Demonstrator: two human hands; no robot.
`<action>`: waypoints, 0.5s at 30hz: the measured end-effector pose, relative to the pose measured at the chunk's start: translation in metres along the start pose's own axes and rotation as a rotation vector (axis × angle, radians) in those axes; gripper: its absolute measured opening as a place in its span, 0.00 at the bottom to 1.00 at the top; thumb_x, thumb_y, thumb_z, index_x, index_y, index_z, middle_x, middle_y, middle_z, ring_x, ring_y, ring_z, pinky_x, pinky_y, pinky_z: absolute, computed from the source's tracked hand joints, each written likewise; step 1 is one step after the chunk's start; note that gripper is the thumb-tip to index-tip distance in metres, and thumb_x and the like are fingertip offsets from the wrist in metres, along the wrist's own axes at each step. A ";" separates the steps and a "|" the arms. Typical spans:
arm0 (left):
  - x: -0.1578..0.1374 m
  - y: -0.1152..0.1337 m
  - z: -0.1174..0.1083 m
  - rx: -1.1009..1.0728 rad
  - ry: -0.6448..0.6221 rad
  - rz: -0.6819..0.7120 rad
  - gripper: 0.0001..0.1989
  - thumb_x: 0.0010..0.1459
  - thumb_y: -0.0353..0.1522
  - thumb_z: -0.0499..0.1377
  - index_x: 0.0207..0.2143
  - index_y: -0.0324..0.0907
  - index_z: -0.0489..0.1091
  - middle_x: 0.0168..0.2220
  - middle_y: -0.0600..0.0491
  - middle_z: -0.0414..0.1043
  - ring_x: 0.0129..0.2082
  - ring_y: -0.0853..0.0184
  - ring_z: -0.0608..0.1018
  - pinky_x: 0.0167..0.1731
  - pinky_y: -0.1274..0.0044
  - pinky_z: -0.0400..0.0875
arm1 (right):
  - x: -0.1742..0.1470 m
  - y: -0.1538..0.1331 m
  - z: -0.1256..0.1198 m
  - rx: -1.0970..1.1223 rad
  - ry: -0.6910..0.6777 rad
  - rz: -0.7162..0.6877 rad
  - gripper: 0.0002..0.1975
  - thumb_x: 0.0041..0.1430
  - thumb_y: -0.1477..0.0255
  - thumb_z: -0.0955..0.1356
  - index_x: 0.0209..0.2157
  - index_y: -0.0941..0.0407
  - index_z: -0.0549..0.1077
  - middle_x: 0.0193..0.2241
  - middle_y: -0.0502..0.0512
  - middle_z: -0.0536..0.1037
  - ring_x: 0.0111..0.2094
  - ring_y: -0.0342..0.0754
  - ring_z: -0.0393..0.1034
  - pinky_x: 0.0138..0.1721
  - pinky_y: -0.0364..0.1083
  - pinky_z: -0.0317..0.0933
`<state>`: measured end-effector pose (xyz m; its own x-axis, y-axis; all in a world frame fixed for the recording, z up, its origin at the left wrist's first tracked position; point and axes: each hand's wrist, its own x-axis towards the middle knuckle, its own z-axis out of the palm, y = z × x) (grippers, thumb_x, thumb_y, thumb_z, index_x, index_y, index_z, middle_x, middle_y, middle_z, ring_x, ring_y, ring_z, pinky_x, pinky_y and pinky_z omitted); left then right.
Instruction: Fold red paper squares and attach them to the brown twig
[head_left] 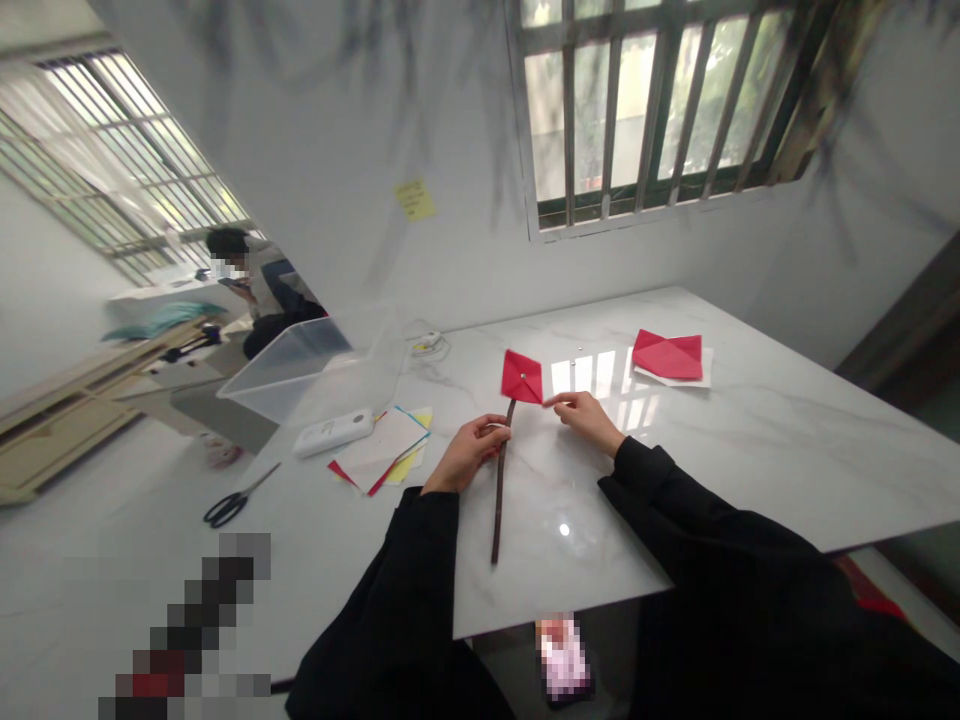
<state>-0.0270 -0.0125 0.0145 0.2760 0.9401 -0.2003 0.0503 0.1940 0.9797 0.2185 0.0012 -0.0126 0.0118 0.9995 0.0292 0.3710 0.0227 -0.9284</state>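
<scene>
A red paper pinwheel [517,385] with a small pale dot at its centre sits at the top of a thin brown stick [499,500]. My left hand [474,450] is closed around the upper part of this stick, just below the paper. My right hand [585,420] points its index finger at the pinwheel's lower right corner, its tip touching or very near it. The other fingers of that hand are curled, and I cannot make out anything in them.
Left of my hands lie coloured paper sheets [386,450], a white device [334,433], scissors [238,500] and a clear plastic bin [300,365]. Red folded paper [667,357] lies at the right. A phone [564,660] is below the table edge [555,612]. Another person [277,290] sits far left.
</scene>
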 end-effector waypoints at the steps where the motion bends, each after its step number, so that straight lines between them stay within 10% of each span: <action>1: 0.000 -0.001 0.000 0.003 0.001 0.003 0.27 0.43 0.41 0.75 0.44 0.39 0.74 0.34 0.52 0.75 0.29 0.73 0.71 0.29 0.80 0.60 | 0.000 -0.001 -0.001 -0.046 -0.040 -0.029 0.16 0.54 0.70 0.64 0.37 0.58 0.81 0.19 0.48 0.69 0.24 0.44 0.64 0.30 0.43 0.55; 5: 0.002 -0.003 -0.001 0.019 0.006 0.009 0.28 0.43 0.42 0.75 0.44 0.39 0.74 0.33 0.52 0.75 0.27 0.73 0.70 0.28 0.80 0.60 | 0.001 0.001 0.000 -0.076 -0.040 -0.037 0.14 0.54 0.69 0.63 0.28 0.57 0.79 0.19 0.48 0.68 0.23 0.44 0.61 0.29 0.44 0.52; 15: 0.001 -0.002 -0.004 0.064 -0.105 -0.010 0.26 0.44 0.40 0.75 0.43 0.39 0.74 0.30 0.55 0.73 0.25 0.74 0.68 0.27 0.79 0.59 | 0.002 0.006 -0.004 -0.069 0.212 -0.098 0.37 0.52 0.72 0.64 0.66 0.56 0.65 0.17 0.41 0.66 0.23 0.46 0.63 0.32 0.44 0.56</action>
<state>-0.0305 -0.0106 0.0118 0.3738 0.9030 -0.2121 0.1139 0.1822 0.9766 0.2243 0.0035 -0.0168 0.1650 0.9654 0.2020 0.4423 0.1106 -0.8900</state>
